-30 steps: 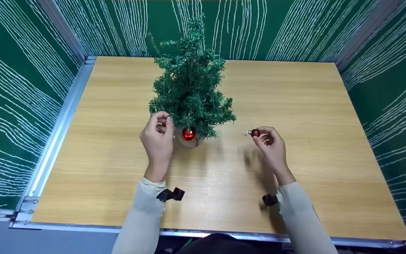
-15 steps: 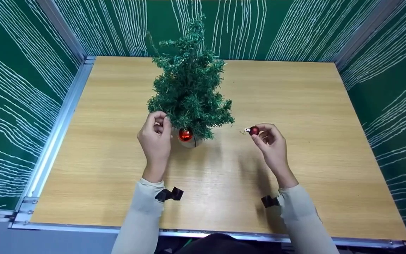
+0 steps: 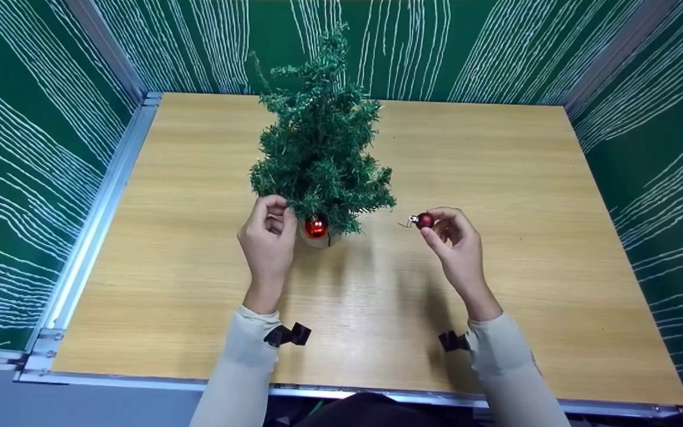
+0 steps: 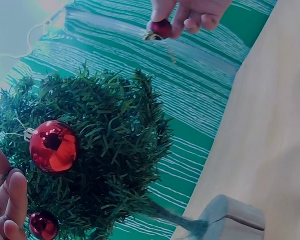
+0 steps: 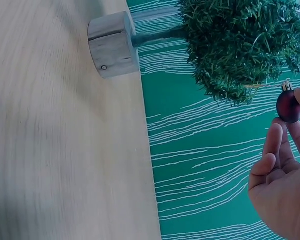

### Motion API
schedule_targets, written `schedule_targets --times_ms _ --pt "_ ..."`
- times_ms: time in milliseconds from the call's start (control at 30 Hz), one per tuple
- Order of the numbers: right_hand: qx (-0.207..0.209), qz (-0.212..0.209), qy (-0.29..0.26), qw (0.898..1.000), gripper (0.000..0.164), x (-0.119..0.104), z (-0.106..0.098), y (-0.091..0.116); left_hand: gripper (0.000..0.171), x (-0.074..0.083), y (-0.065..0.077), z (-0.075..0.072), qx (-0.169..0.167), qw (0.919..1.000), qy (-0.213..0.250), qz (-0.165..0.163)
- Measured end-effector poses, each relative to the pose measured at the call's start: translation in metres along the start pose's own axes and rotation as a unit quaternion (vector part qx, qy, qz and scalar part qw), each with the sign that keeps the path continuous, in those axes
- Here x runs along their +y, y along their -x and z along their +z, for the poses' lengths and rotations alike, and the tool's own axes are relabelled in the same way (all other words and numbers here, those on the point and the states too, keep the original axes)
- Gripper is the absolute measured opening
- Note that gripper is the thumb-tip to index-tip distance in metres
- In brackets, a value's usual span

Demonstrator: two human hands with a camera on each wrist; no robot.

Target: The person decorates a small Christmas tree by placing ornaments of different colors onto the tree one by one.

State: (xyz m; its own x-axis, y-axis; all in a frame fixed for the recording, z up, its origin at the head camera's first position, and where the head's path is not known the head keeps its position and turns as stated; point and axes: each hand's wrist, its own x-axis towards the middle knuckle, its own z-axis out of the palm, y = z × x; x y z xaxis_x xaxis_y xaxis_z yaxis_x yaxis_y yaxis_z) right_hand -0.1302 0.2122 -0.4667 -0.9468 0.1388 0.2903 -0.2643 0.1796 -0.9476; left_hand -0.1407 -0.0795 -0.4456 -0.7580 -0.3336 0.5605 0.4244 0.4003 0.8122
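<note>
A small artificial Christmas tree stands on the table. My left hand pinches a branch tip at its lower left; the exact grip is partly hidden. A shiny red bauble hangs from the low front branches, right beside this hand. The left wrist view also has a smaller dark red bauble just below the fingers. My right hand, to the right of the tree, holds a small matte dark red bauble between thumb and fingers. Its silver cap and thin gold hanging loop point toward the tree, apart from it.
The tree's round wooden base sits on the wooden table. Green panels with white wavy lines enclose the back and sides. A metal rail runs along the table's left edge.
The tree shifts slightly left and back again with my left hand, which also comes a little nearer to me. My right hand with its bauble moves slightly left.
</note>
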Motion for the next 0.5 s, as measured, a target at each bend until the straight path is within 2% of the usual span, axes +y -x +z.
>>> schedule_targets --times_ms 200,500 --pt "-0.008 -0.008 -0.001 1.000 0.026 -0.018 0.003 0.004 0.011 0.000 0.006 0.001 0.002 0.9999 0.013 0.002" --pt "0.000 -0.018 -0.011 1.000 0.026 -0.028 0.005 0.006 0.008 0.004 0.007 -0.005 0.009 0.9996 0.023 0.009"
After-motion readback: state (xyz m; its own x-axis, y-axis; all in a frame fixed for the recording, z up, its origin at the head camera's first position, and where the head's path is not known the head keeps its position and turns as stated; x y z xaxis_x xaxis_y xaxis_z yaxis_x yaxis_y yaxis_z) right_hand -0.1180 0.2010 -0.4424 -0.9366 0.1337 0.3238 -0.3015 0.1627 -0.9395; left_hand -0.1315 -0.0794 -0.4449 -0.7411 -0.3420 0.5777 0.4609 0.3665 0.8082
